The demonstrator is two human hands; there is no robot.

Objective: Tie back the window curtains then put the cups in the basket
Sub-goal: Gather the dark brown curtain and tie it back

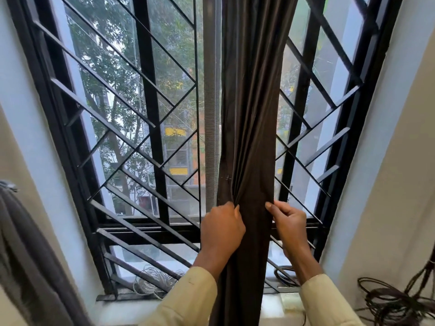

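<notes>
A dark brown curtain (249,114) hangs gathered into a narrow bunch down the middle of the window. My left hand (221,229) grips its left edge at about sill height, fingers curled into the folds. My right hand (290,225) pinches the right edge at the same height. A second grey-brown curtain (26,255) hangs at the far left edge of the view. No cups or basket are in view.
A black metal window grille (146,128) with diagonal bars stands right behind the curtain. A coil of grey cable (154,281) lies on the sill at the left, and dark cables (390,300) are piled at the lower right. White walls flank the window.
</notes>
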